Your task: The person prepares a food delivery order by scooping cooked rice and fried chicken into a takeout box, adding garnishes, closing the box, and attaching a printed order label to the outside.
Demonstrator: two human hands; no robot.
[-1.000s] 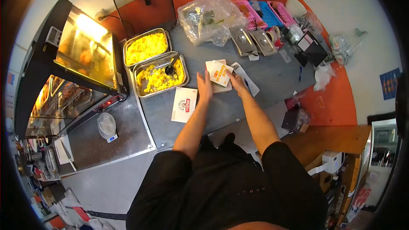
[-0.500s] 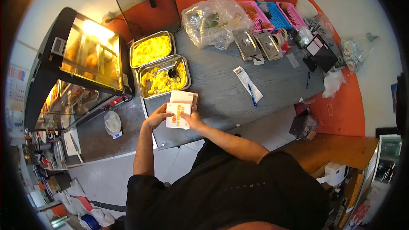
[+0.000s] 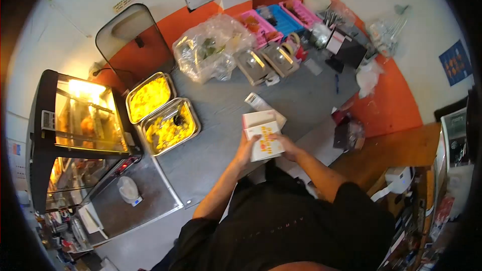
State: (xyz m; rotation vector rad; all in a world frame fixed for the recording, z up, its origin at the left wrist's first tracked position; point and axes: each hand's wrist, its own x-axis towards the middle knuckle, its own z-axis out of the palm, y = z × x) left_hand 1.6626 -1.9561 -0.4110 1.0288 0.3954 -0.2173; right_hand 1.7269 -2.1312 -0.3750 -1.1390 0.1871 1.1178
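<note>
A white cardboard box (image 3: 266, 143) with orange and yellow lettering is held over the counter's front edge. My left hand (image 3: 246, 149) grips its left side, thumb on the printed face. On the right side my right hand (image 3: 284, 145) holds it, fingers partly hidden. The box's white upper part (image 3: 258, 119) extends beyond the printed face and partly covers a paper slip (image 3: 257, 101) lying on the counter. To the left, two metal trays hold yellow food: the rear tray (image 3: 171, 86) and the front tray (image 3: 197, 129), which has a black utensil (image 3: 177, 119) in it.
A lit glass warmer (image 3: 90, 120) stands at the left, a small scale with a clear container (image 3: 128, 189) before it. Behind are a large plastic bag (image 3: 211, 50), lidded metal containers (image 3: 255, 68), pink and blue baskets (image 3: 281, 19) and a dark tablet stand (image 3: 346, 50).
The view has turned, so the trays and warmer sit further left. Both my hands, still on the box, have moved right along the counter, near the paper slip.
</note>
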